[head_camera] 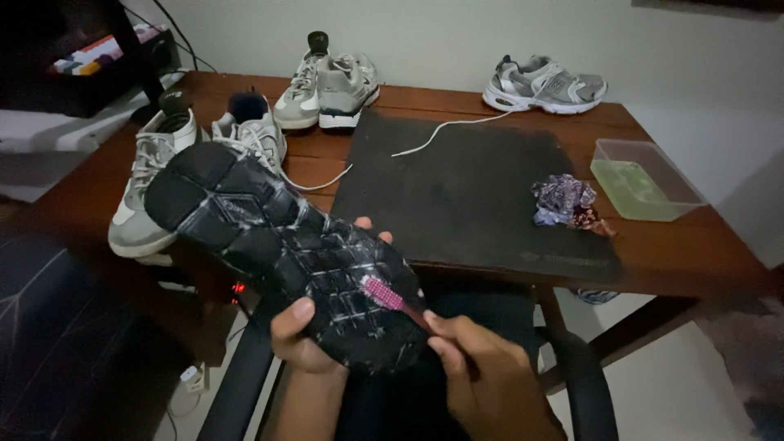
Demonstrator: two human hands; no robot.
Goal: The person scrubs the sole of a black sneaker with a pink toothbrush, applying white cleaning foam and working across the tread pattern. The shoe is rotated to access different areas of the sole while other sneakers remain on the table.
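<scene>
- Head view, hands: the left hand [304, 339] grips a black shoe [286, 249] from below, sole turned up, thumb pressed on the sole's edge and fingertips showing past the far edge; the right hand [482, 367] is closed around the handle of a pink toothbrush [390, 296], whose bristle head rests on the sole near its lower end.
- Head view, shoe: it is held above the person's lap, in front of the near edge of the wooden table [694, 253]; whitish streaks cover the tread.
- Head view, table centre: a dark mat [465, 196] lies flat, with a white shoelace [441, 131] trailing across its far edge and a crumpled purple cloth [565, 201] at its right edge.
- Head view, table right: a clear plastic tub [645, 180] holding pale greenish liquid stands just beside the cloth.
- Head view, table rear and left: a grey sneaker [543, 83] lies at the back right; two pairs of pale sneakers [327, 82] [155, 180] stand at the back and left.
</scene>
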